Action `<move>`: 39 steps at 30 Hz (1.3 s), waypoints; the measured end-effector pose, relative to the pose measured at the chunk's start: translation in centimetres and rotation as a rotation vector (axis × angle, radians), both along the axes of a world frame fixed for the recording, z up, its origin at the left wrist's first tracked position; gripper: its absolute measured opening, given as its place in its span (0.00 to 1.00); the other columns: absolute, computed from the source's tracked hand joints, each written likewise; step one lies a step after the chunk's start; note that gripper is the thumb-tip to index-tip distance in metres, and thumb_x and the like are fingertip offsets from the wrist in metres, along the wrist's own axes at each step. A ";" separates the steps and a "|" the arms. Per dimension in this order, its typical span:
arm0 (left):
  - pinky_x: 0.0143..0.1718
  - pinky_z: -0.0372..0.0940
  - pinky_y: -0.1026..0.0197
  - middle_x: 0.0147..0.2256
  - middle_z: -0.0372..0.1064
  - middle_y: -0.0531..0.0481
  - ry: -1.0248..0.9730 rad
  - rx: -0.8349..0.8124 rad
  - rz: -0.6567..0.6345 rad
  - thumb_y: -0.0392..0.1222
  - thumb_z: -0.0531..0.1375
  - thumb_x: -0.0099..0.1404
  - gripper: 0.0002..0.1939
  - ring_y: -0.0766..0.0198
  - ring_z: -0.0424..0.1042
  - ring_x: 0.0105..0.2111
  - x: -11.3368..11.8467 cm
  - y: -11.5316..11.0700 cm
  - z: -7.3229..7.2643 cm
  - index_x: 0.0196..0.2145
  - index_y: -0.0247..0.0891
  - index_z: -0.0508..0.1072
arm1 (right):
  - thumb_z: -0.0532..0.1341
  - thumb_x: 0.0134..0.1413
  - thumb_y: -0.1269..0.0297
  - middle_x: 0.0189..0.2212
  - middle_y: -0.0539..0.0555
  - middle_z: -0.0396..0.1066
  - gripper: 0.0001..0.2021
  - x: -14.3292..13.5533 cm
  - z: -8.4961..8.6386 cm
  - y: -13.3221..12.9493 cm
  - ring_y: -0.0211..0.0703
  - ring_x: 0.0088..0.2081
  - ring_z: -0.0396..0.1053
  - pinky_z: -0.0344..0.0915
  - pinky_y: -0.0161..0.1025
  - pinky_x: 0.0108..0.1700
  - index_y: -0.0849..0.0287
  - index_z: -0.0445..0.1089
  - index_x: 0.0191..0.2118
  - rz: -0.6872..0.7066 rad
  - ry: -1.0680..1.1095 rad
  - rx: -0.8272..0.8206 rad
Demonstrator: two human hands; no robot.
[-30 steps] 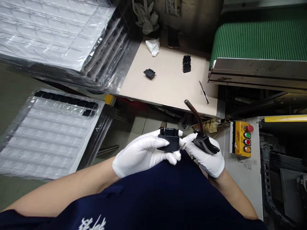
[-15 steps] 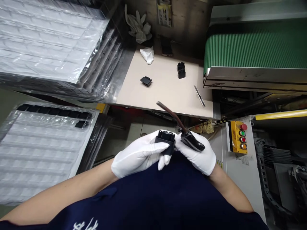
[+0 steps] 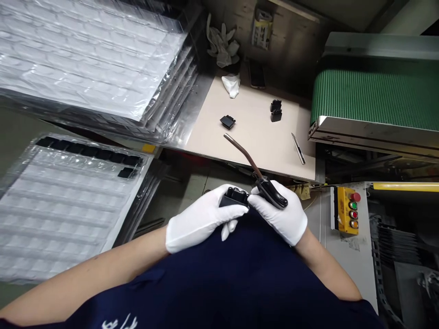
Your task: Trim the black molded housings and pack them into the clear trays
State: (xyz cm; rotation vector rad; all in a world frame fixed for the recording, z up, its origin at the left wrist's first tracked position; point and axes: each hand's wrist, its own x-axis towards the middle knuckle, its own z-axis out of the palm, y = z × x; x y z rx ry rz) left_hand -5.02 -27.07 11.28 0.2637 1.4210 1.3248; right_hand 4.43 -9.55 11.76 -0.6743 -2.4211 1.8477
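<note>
In my white-gloved left hand (image 3: pixel 204 217) is a black plastic part (image 3: pixel 235 197) with short round posts along its top edge; my thumb lies across its front. Close beside it, my gloved right hand (image 3: pixel 283 214) is wrapped round a black-handled tool (image 3: pixel 270 192), which resembles a small gas torch. Its long bent copper-brown tube (image 3: pixel 245 153) points up and to the left, away from my body. The right fingertips are at the right side of the black part; whether they press on it I cannot tell.
On the beige worktop (image 3: pixel 254 146) lie a loose black part (image 3: pixel 227 122), two black parts (image 3: pixel 276 111), a utility knife (image 3: pixel 298 149) and a phone (image 3: pixel 257 74). Plastic-covered trays (image 3: pixel 85 59) are stacked at left. A green conveyor (image 3: pixel 377 98) and a yellow button box (image 3: pixel 347 210) are at right.
The camera view has shifted, so the worktop appears further right and slightly lower. Both hands keep their holds, and the black part has tilted a little between my fingers.
</note>
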 end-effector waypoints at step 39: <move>0.23 0.55 0.64 0.37 0.72 0.46 -0.506 0.486 0.366 0.51 0.67 0.61 0.28 0.73 0.63 0.20 1.6 -1.1 -3.1 0.54 0.32 0.74 | 0.68 0.59 0.61 0.36 0.51 0.80 0.04 1.1 -0.9 0.9 0.44 0.38 0.78 0.73 0.41 0.45 0.54 0.78 0.38 0.160 0.065 -0.012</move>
